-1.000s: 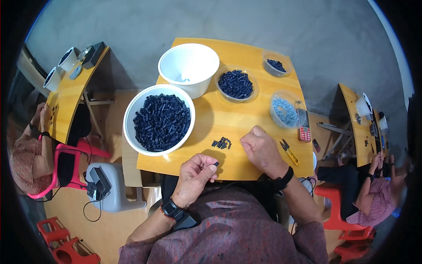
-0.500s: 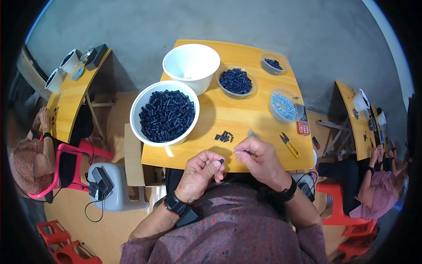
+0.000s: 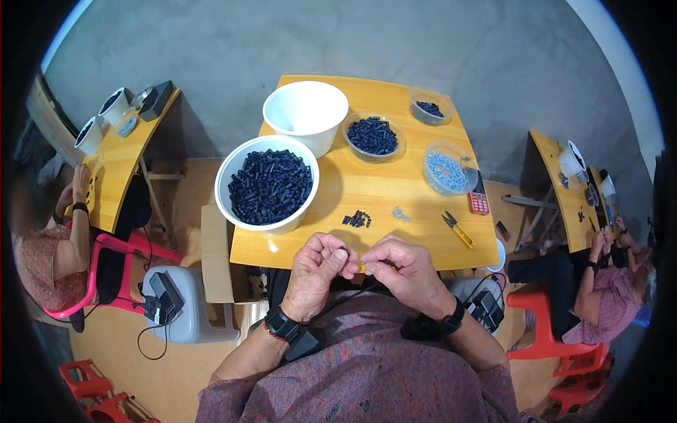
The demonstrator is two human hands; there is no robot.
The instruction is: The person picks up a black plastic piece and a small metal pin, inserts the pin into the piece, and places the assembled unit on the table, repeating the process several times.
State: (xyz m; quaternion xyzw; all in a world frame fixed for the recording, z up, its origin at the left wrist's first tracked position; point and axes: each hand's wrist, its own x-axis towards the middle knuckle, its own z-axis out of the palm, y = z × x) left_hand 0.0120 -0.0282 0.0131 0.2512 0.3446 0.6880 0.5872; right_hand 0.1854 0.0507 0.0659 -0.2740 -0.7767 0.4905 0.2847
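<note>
My left hand (image 3: pixel 315 275) is closed in a pinch at the table's near edge. Half a second ago a small black tubular piece showed between its thumb and finger; now the fingers mostly hide it. My right hand (image 3: pixel 407 271) meets it, thumb and forefinger pressed together at the left fingertips. A bit of yellow shows there, too small to name. Beyond the hands lie a little pile of black pieces (image 3: pixel 357 219) and some small silvery pieces (image 3: pixel 400 214). Yellow-handled thread snips (image 3: pixel 459 230) rest to the right.
A white bucket full of black pieces (image 3: pixel 270 187) stands at the left, before a white bucket (image 3: pixel 304 116). Clear tubs hold black pieces (image 3: pixel 372 136) and light-blue bits (image 3: pixel 446 173). A red phone (image 3: pixel 479 201) lies at right. Other people work at side tables.
My right hand has come left and down, so its fingertips now meet my left hand's. The black piece in my left fingers has become mostly hidden. The view has shifted slightly.
</note>
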